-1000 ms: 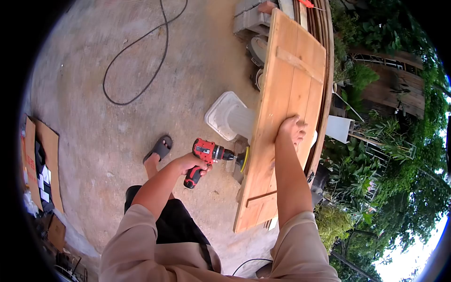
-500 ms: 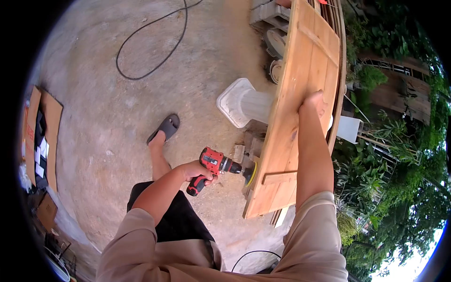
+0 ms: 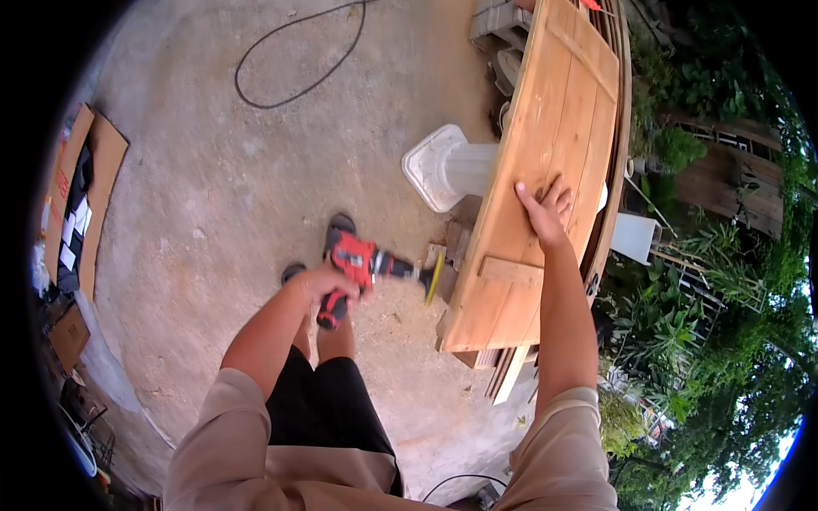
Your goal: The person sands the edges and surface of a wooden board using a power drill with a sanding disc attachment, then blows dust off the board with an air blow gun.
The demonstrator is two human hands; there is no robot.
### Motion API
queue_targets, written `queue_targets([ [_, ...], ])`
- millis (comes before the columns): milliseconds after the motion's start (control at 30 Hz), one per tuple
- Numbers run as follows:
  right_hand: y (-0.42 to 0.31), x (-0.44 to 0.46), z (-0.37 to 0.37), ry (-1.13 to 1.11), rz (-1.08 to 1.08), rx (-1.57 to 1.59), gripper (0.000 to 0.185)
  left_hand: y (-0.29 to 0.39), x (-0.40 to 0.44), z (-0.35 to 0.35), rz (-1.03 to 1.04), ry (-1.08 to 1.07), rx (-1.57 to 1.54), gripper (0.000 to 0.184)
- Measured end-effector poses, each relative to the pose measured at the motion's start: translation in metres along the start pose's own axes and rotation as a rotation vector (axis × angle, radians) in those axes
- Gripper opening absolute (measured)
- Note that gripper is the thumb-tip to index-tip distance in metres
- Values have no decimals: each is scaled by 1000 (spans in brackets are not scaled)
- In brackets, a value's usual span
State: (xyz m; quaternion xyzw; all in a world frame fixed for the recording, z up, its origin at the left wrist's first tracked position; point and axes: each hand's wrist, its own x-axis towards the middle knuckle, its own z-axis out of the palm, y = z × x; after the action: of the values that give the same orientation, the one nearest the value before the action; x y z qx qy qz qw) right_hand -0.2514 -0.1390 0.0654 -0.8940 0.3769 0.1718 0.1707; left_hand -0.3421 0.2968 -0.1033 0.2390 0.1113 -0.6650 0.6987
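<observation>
My left hand (image 3: pixel 331 284) is wrapped round the grip of a red and black cordless drill (image 3: pixel 354 260), slightly blurred. A disc with a yellow edge (image 3: pixel 434 277) is fitted to the drill's tip and stands a little apart from the near edge of the wooden panel (image 3: pixel 511 221). That panel, made of planks with two cross battens, lies raised above the floor. On its top face rests my right hand (image 3: pixel 548 211), palm down, with thumb and fingers spread and nothing held.
A white pedestal (image 3: pixel 447 168) lies beside the panel's left edge. Concrete blocks (image 3: pixel 501 24) are at the top. A black cable (image 3: pixel 241 77) loops on the concrete floor. An open cardboard box (image 3: pixel 100 183) is at the left. Plants (image 3: pixel 656 315) grow on the right.
The drill and disc have drawn back from the panel's edge. My right hand has shifted along the panel towards me, fingers more spread. My feet have moved closer together.
</observation>
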Motion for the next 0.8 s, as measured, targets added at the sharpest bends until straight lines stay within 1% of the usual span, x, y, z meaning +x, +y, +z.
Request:
queue_targets([
  [33,5,1,1,-7,-8,20,144,5,11,-2,31,30,-95,45],
  [100,8,2,2,-16,-33,59,145,36,30,7,195,33,-49,52],
  [167,8,0,1,-32,-33,50,147,64,52,9,194,-40,-22,54],
  [267,6,-1,0,-40,-36,36,145,95,70,13,133,-80,148,55],
  [367,-1,-6,-2,-44,-35,66,142,103,72,12,102,-110,221,54],
  [500,3,-4,0,-49,-22,45,144,88,71,5,51,-117,306,52],
  [600,3,-1,0,-37,-15,31,145,60,69,3,39,-117,304,46],
  [800,1,-4,0,-22,-25,46,144,3,61,2,32,-160,118,48],
])
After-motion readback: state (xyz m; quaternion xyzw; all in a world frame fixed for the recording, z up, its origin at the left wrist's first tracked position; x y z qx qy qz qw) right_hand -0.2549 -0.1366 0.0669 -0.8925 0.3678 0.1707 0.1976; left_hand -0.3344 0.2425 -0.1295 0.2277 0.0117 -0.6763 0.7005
